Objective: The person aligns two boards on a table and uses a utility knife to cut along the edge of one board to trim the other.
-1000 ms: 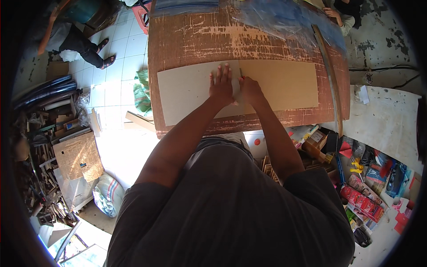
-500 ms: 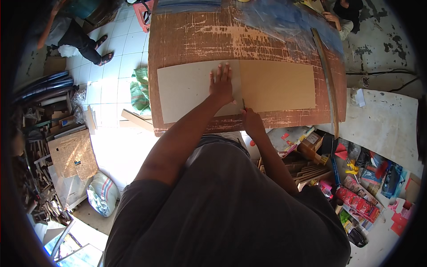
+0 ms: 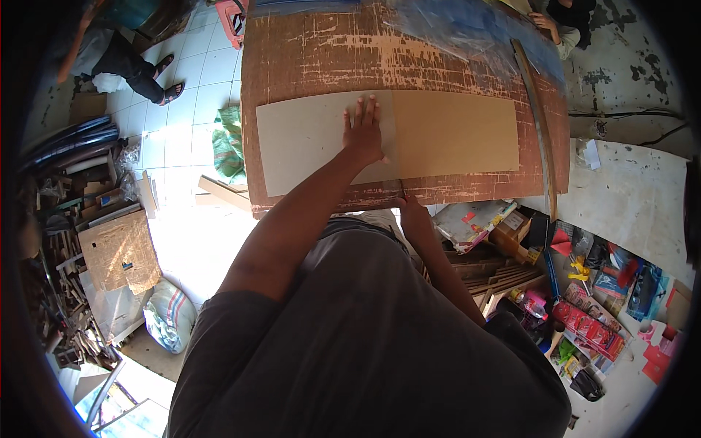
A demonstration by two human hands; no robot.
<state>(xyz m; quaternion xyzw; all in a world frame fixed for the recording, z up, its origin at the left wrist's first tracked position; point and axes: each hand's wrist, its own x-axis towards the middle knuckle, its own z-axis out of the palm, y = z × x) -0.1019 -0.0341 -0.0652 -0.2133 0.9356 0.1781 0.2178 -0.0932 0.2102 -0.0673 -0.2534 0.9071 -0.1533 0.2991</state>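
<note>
A grey sheet of board lies flat on the scratched brown tabletop. To its right, along a straight line, lies a tan sheet of board; whether one overlaps the other I cannot tell. My left hand is pressed flat on the grey board near that line, fingers spread and pointing away from me. At the table's near edge, my right hand is closed round a thin-bladed knife. Its blade points away from me, by the boards' near edge; the handle is mostly hidden in my fingers.
A long wooden strip lies along the table's right side. Clear plastic sheeting covers the far right corner. Another person's sandalled feet show at far left, and a second person's hand at far right. Packets lie at lower right.
My right hand has drawn the knife toward me, from the line between the boards to their near edge. My left hand stays flat on the grey board.
</note>
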